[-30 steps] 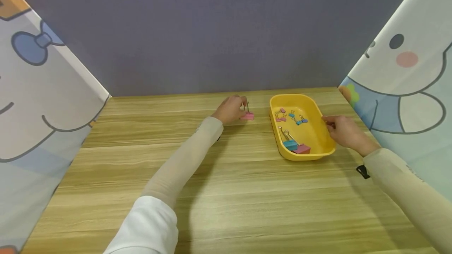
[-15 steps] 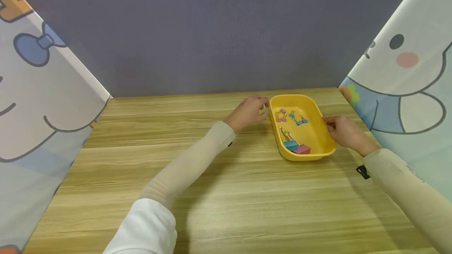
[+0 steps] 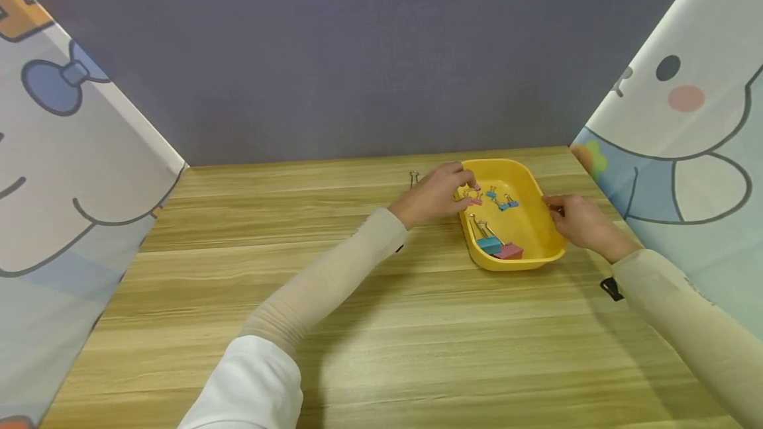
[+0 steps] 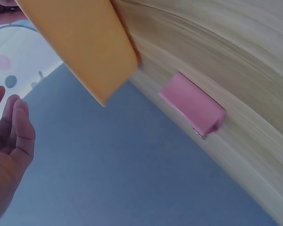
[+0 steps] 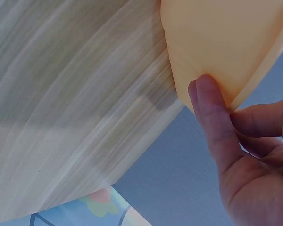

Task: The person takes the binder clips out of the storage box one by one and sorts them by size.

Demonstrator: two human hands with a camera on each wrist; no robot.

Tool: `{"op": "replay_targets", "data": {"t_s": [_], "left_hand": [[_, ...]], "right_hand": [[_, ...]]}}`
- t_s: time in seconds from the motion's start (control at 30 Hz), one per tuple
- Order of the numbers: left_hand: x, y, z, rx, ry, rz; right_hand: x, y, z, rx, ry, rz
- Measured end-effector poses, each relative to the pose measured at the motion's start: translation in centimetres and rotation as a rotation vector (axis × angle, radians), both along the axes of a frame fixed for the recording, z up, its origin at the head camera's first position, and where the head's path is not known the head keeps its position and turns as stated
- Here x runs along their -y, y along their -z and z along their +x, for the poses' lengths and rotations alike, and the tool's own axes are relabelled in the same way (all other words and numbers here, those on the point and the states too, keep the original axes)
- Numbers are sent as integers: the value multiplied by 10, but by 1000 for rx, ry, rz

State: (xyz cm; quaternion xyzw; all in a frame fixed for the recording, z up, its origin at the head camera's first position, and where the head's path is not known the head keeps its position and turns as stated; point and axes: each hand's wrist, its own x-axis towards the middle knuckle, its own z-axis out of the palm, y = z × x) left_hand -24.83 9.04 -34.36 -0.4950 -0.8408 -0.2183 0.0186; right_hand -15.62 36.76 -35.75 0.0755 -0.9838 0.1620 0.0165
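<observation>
Grey wall behind wood-grained table; yellow tray, its rim pinched by the right hand; left hand, fingers parted, apparently holding nothing, lies nearer the small pink clips at its fingertips; beside that hand, a larger pink clip shows its body only in the left wrist view, long axis roughly along the table's edge.

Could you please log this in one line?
left hand: near small pink metal binder clips; right hand: pinching yellow plastic basket rim; larger pink metal clip: on wood-grain table, outside basket
</observation>
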Motion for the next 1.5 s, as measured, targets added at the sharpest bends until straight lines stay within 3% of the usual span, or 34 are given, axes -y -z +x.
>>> {"op": "replay_targets", "data": {"t_s": [0.33,0.63,0.73,0.87,1.17,1.5], "left_hand": [[-21,0,14,-44,121,-166],[-40,9,23,-14,216,-253],[-44,12,25,37,231,-261],[-48,14,26,100,225,-306],[-57,22,31,139,159,-401],[-66,24,34,104,129,-443]], "right_hand": [[-2,0,-1,18,3,4],[-2,0,-2,33,9,-7],[-2,0,-3,37,7,-8],[-2,-1,-3,43,10,-3],[-1,-2,-2,67,26,-3],[0,-2,-2,69,21,-26]]}}
